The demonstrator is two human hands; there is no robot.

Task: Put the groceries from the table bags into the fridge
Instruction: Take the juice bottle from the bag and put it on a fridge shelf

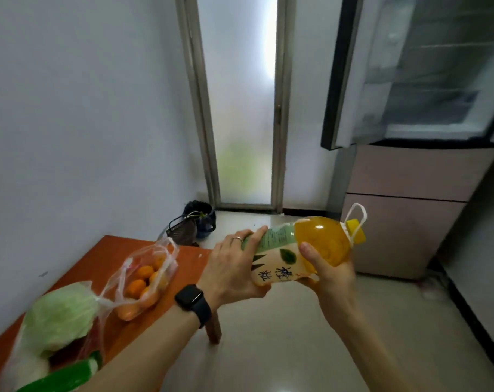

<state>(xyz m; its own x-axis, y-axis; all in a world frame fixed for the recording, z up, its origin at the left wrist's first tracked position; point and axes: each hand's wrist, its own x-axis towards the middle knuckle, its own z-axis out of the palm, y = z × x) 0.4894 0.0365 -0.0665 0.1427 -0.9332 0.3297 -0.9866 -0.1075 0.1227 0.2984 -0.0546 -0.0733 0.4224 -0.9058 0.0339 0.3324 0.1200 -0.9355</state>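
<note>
A large orange juice bottle (322,243) with a yellow cap and white carry loop lies tilted in the air, cap pointing right. My left hand (231,270) grips its base end and my right hand (327,270) holds it from below near the neck. On the orange table (99,258) at lower left sit a clear bag of oranges (144,281) and a bag holding a green cabbage (56,315) with other items. The fridge (426,80) stands at upper right with its upper door swung open.
The fridge's closed lower drawers (401,205) are just behind the bottle. A dark bin with bags (196,222) stands on the floor by the frosted glass door (240,108). Tiled floor (282,335) lies between the table and the fridge.
</note>
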